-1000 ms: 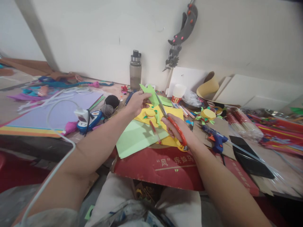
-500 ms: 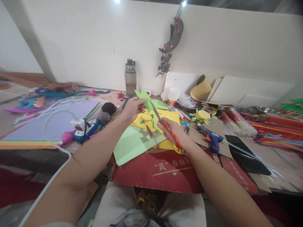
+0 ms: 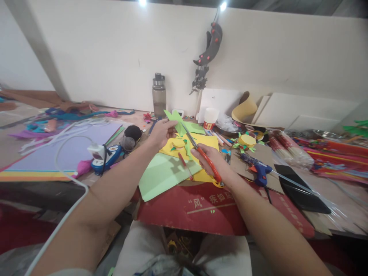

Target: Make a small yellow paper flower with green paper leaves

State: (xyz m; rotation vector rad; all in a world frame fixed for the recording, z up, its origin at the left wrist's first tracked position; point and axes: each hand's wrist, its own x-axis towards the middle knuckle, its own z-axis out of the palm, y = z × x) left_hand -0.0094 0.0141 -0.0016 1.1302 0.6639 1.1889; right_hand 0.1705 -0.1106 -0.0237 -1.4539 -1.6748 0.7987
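Between the fingers of my left hand (image 3: 163, 132) is a small piece of green paper (image 3: 176, 119), raised above the table. My right hand (image 3: 209, 156) grips red-handled scissors (image 3: 211, 165), their blades pointing up and left against the paper's lower right edge. Beneath lie yellow paper (image 3: 208, 142) and a pale green sheet (image 3: 163, 178). A red pen (image 3: 184, 163) rests across these sheets. On the yellow paper sits a small yellow-and-green paper piece (image 3: 178, 144), partly behind my hands.
A red printed board (image 3: 184, 214) lies at the table's front edge. To the right are a blue glue gun (image 3: 260, 170) and a black phone-like slab (image 3: 300, 188). On the left stands a plugged power strip (image 3: 106, 159) with a white cable. A water bottle (image 3: 159, 96) stands behind.
Both hands, the scissors and the green paper stay almost in the same place. The whole view has shifted very slightly.
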